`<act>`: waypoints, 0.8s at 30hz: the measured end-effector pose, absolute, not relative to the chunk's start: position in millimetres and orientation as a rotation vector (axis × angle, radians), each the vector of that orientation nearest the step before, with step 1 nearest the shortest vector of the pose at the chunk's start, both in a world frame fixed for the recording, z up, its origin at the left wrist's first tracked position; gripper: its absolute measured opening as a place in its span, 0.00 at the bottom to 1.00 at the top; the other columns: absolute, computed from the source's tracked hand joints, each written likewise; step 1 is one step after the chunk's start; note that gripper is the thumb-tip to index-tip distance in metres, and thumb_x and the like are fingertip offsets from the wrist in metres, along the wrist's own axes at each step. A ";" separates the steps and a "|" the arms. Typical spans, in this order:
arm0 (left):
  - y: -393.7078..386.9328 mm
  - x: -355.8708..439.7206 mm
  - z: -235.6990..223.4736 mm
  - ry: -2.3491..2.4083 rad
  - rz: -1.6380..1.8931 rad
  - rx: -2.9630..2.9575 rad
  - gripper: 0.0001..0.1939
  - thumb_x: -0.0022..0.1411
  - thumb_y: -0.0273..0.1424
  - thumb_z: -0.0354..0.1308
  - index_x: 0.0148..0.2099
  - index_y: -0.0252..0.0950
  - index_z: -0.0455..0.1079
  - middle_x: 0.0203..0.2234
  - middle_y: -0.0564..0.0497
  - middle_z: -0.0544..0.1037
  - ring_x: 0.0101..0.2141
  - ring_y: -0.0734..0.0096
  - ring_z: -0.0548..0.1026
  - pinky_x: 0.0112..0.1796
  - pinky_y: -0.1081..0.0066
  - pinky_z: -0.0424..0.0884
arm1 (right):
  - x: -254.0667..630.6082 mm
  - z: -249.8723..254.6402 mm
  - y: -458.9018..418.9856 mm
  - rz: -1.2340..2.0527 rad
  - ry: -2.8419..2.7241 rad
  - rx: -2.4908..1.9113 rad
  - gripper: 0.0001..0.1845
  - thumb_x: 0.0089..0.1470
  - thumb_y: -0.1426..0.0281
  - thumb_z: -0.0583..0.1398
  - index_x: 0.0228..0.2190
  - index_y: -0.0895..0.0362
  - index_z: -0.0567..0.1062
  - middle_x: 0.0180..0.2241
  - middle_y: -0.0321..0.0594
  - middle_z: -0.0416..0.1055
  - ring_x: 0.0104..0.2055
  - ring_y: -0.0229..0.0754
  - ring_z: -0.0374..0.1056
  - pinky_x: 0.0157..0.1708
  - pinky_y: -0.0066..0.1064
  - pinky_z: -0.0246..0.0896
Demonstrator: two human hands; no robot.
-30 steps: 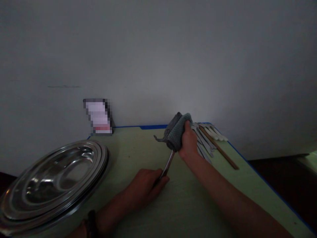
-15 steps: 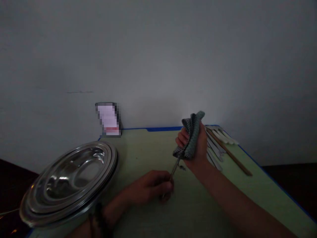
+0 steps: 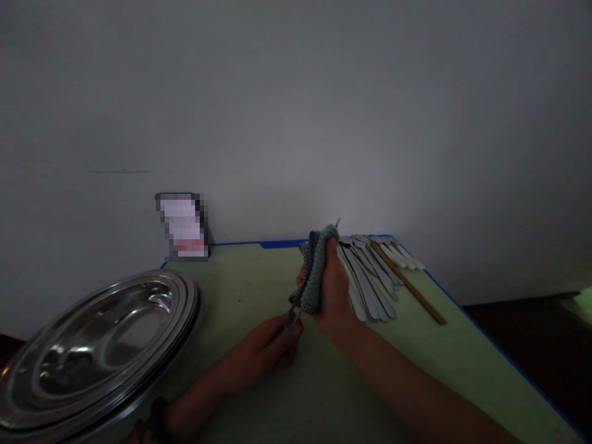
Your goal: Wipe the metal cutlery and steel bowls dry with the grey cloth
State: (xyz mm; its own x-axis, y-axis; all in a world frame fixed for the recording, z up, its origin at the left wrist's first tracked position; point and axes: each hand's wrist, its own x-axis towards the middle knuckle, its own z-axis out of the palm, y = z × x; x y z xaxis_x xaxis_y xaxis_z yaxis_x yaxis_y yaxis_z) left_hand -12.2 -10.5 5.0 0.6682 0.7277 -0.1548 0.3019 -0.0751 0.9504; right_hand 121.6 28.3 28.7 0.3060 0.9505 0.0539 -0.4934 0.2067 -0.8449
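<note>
My right hand [image 3: 335, 290] is closed around a grey-green cloth [image 3: 314, 271] folded over a metal utensil [image 3: 338, 223]. Only the utensil's tip pokes out above the cloth. My left hand [image 3: 271, 348] pinches the utensil's handle end just below the cloth. Both hands hover low over the pale green table [image 3: 259, 290] near its middle. The utensil's middle is hidden inside the cloth.
A stack of shiny metal plates [image 3: 99, 339] sits at the left. Several metal utensils [image 3: 367, 277] and a wooden stick [image 3: 407, 283] lie fanned at the right, just beyond my right hand. A blurred card [image 3: 182, 225] leans on the wall. The table's blue right edge [image 3: 485, 336] drops off.
My right hand slid the cloth down the utensil toward my left hand, so the tip now shows above the cloth. The visible stretch of handle between the hands has shrunk.
</note>
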 end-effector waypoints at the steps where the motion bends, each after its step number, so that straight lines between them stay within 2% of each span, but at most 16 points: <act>1: -11.1 -12.1 7.2 0.857 0.401 1.699 0.21 0.63 0.49 0.42 0.29 0.37 0.57 0.21 0.58 0.61 0.23 0.77 0.59 0.26 0.75 0.59 | 128.3 35.2 31.4 1.120 -0.618 -0.824 0.25 0.50 0.46 0.52 0.26 0.55 0.69 0.13 0.28 0.62 0.13 0.32 0.57 0.14 0.26 0.52; 9: -13.3 -13.9 7.9 0.884 0.261 1.824 0.20 0.62 0.49 0.43 0.32 0.37 0.60 0.24 0.56 0.64 0.27 0.74 0.63 0.29 0.75 0.61 | 164.0 71.8 40.3 1.076 -0.450 -0.682 0.21 0.55 0.54 0.49 0.20 0.55 0.64 0.11 0.26 0.58 0.11 0.28 0.53 0.12 0.23 0.47; 16: -15.5 -12.2 2.6 0.923 0.326 1.839 0.19 0.64 0.48 0.42 0.33 0.38 0.60 0.25 0.55 0.68 0.28 0.73 0.66 0.32 0.74 0.64 | 146.3 57.3 36.2 1.074 -0.521 -0.750 0.25 0.52 0.47 0.50 0.20 0.55 0.65 0.12 0.28 0.60 0.12 0.29 0.54 0.12 0.23 0.45; 24: -17.7 -10.9 9.8 0.904 0.286 1.764 0.18 0.64 0.46 0.43 0.31 0.38 0.57 0.22 0.57 0.64 0.25 0.75 0.64 0.31 0.74 0.64 | 132.5 39.7 34.0 1.116 -0.502 -0.861 0.28 0.49 0.43 0.49 0.22 0.55 0.66 0.12 0.28 0.60 0.12 0.31 0.54 0.13 0.25 0.47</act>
State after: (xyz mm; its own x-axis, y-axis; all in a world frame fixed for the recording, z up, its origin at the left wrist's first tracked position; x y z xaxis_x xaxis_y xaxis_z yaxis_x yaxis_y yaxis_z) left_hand -10.9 -17.7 9.8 0.6817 0.6939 -0.2318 0.4345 -0.1291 0.8914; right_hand 132.5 34.0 39.7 0.3805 0.9227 -0.0628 -0.5648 0.1781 -0.8058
